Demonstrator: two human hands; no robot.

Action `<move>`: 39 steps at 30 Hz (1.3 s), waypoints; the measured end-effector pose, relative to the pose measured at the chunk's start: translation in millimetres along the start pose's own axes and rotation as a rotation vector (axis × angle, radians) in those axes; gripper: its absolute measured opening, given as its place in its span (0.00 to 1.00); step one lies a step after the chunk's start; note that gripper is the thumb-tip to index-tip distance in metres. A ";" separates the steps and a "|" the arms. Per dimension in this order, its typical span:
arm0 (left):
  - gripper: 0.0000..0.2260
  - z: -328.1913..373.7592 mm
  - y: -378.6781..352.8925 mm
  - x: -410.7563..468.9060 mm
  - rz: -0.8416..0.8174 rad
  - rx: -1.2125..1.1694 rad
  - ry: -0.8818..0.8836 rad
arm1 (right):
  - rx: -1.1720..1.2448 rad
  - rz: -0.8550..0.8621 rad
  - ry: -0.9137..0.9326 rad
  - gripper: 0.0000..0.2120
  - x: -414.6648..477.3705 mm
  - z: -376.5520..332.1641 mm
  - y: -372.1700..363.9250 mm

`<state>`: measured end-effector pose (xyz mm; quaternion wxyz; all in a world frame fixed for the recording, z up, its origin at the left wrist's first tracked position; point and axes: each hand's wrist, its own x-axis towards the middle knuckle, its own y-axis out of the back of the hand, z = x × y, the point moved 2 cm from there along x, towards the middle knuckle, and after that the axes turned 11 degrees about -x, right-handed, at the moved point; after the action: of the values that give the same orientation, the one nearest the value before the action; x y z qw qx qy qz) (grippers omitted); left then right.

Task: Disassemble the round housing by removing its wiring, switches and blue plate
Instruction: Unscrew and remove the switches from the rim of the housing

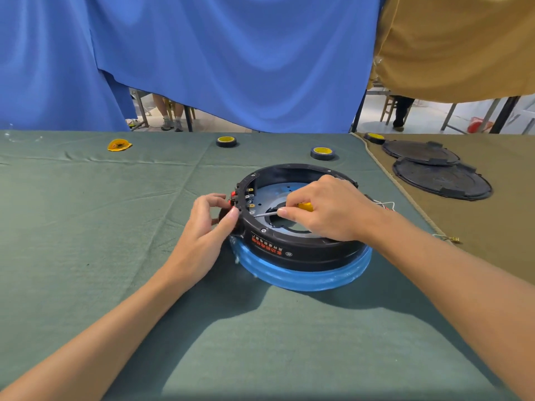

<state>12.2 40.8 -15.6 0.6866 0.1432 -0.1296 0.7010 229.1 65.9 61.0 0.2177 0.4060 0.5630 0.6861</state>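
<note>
A round black housing [298,251] with a blue rim at its base sits on the green cloth, a blue plate [269,195] inside it. My right hand [327,209] grips a yellow-handled screwdriver [305,206]; its metal tip points at the switch terminals [250,198] on the housing's left inner wall. My left hand [208,224] pinches the red switches [232,198] from outside the left wall. Loose white and red wires [386,205] lie behind my right wrist.
Two black round covers [440,176] lie on the tan cloth at right, with a tape roll [375,138] behind them. Two more tape rolls [322,153] and a yellow scrap [118,146] sit at the table's far side. Blue and tan curtains hang behind.
</note>
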 end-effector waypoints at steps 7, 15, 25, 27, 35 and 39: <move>0.01 13.7 5.9 -13.4 0.030 0.340 -0.220 | -0.073 0.044 0.077 0.17 7.3 2.9 -1.3; 0.03 12.9 1.4 -11.1 0.075 0.423 -0.293 | -0.187 0.122 0.166 0.22 22.7 10.1 -3.6; 0.06 10.7 6.2 -10.1 0.055 0.280 -0.207 | -0.162 0.494 -0.295 0.17 -32.0 -29.2 5.7; 0.07 11.1 7.2 -10.6 0.050 0.249 -0.197 | -0.013 0.427 -0.290 0.14 -56.3 -53.6 -1.4; 0.14 12.1 7.9 -10.1 0.034 0.194 -0.161 | -0.123 0.231 -0.254 0.10 -69.1 -91.2 -24.9; 0.18 12.5 7.5 -11.3 0.043 0.212 -0.167 | -0.235 0.192 -0.293 0.02 -65.5 -97.4 -23.6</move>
<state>5.2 25.4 -8.2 0.6392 0.2700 -0.1148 0.7108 184.9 -35.2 14.6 0.2768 0.5251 0.4000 0.6983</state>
